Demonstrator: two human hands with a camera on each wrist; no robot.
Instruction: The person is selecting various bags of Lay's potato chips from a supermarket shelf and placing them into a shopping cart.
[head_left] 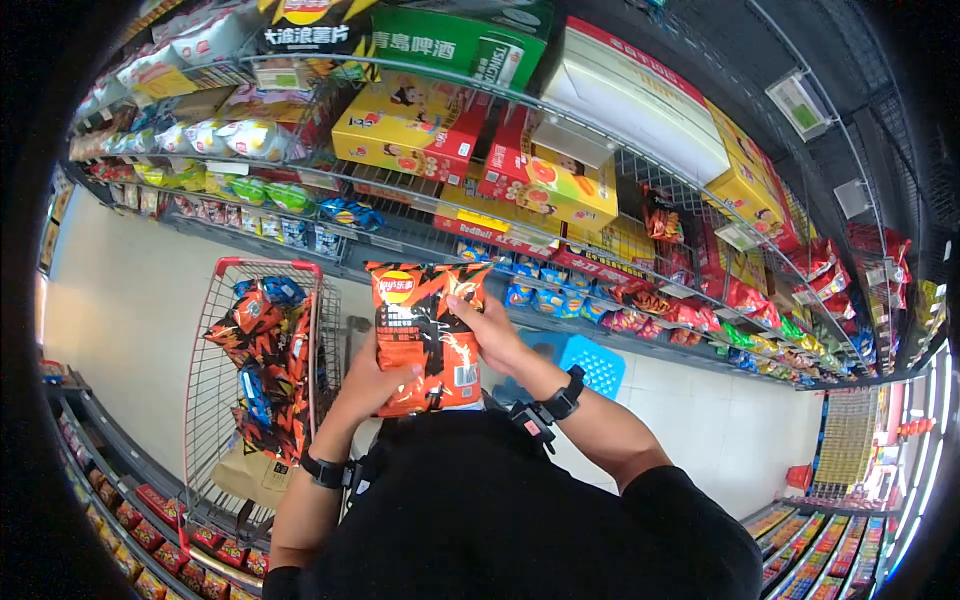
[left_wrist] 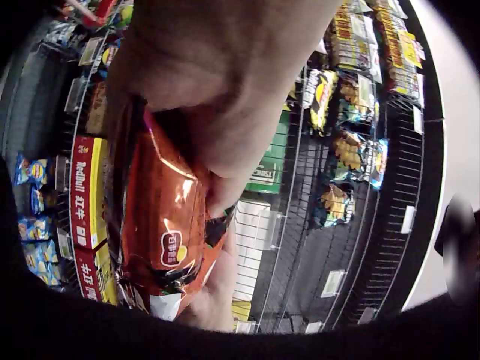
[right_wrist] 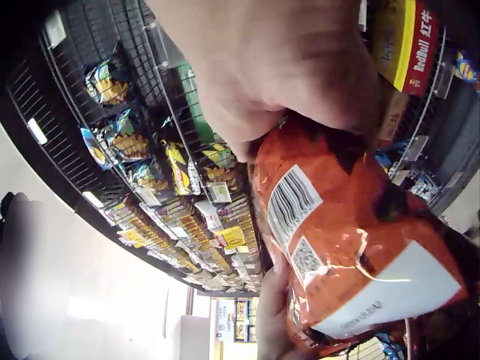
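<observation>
So from my end: the left hand [head_left: 360, 390] has the lower left edge of the orange chip bag [head_left: 403, 345], and the right hand [head_left: 492, 335] grips it up by its top right. Both thumbs lie over the face I can see, so it's a two-handed grasp, bag upright between the hands, right in front of the body. How the fingers sit round the back I honestly can't tell; both wrist views are mostly hand and glare there.

Handling-wise, I'd bet it's super light, a puffy air pillow with brittle chips inside. The film looks glossy, so probably a bit slippery, and it'll dent if squeezed. I'd take it by the side edges or the crimped top seam, light pinch, and not press the middle.

Just off the left hand there's a shopping cart [head_left: 268, 263] with similar orange-and-black packs [head_left: 298, 345] and a brown paper bag [head_left: 250, 472] in it. Near the right forearm, something blue and dotted [head_left: 597, 367] is on the floor. Beyond both hands, shelves [head_left: 560, 108] of snacks and boxes.
</observation>
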